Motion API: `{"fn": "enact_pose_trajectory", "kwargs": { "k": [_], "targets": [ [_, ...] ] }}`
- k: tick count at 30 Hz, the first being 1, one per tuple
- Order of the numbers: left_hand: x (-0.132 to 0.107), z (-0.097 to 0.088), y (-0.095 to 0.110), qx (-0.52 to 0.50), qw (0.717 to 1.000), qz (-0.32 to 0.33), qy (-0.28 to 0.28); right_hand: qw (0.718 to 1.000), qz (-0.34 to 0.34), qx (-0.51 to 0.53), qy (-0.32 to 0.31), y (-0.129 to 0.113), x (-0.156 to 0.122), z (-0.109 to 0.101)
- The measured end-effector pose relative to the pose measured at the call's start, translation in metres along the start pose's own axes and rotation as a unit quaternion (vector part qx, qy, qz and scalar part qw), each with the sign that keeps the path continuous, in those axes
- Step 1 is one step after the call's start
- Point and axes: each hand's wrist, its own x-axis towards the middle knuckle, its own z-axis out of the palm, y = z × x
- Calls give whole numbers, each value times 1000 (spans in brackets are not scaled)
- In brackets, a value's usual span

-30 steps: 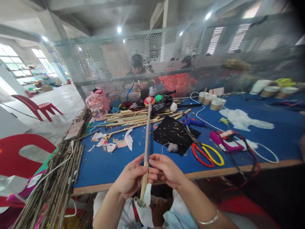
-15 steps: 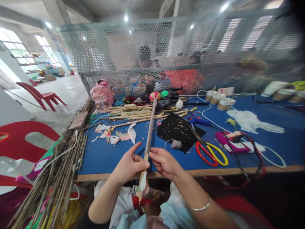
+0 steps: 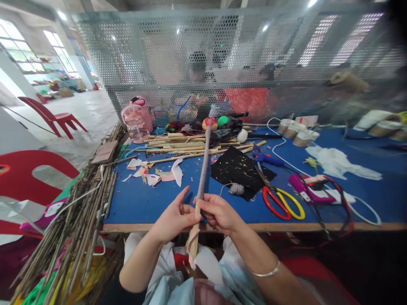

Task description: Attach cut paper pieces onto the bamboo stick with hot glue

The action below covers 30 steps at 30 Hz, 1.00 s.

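A long, thin stick (image 3: 204, 169) runs from my lap up over the table edge. Its upper part is covered in something greyish, its lower part is bare and pale. My left hand (image 3: 178, 216) holds the stick from the left, thumb on it and index finger stretched away. On the other side my right hand (image 3: 219, 213) pinches it slightly higher, thumb on top and fingers curled. A strip of pale paper (image 3: 208, 264) hangs curling around the stick's lower end, over my lap. Torn paper scraps (image 3: 159, 173) lie beyond my left hand.
Red-and-yellow-handled scissors (image 3: 281, 199) and a black cloth (image 3: 238, 169) with a grey yarn ball (image 3: 237, 189) lie to the right. Behind are pale sticks (image 3: 178, 144), a pink bottle (image 3: 136, 120) and a glue gun (image 3: 269, 159). Brown sticks (image 3: 85, 216) are piled left; a perforated screen (image 3: 159, 55) stands behind.
The paper strip at the stick's lower end has shifted, now wrapping the stick with a wide piece hanging to the right. Both hands stay on the stick; the view has tilted slightly.
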Motion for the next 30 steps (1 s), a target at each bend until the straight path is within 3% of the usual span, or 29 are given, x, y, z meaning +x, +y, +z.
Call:
{"fn": "enact_pose_trajectory", "kwargs": {
  "k": [3,9,12,15,20,23,27,30],
  "targets": [
    [1,-3,2,32,999,32,30,999,11,-21,27,-4,1,-2],
    [-1,0,0,-41,999,12,-6,999,13,14,-33,-5,-1,-6],
    [0,-2,1,1,1000,-1,18,1000,1,-6,-7,-2,0,-4],
    [0,-4,4,63,996,33,50,1000,2,-13,9,-1,2,-3],
    [-4,-2,2,6,1000,1,-4,998,20,40,-53,0,2,-6],
    [-4,0,0,-14,1000,-13,-1,999,15,40,-32,2,2,-4],
    [-4,-1,4,73,996,28,49,1000,19,16,3,1,4,2],
    [-6,-3,7,68,996,37,34,1000,21,8,-14,-3,5,3]
  ]
}}
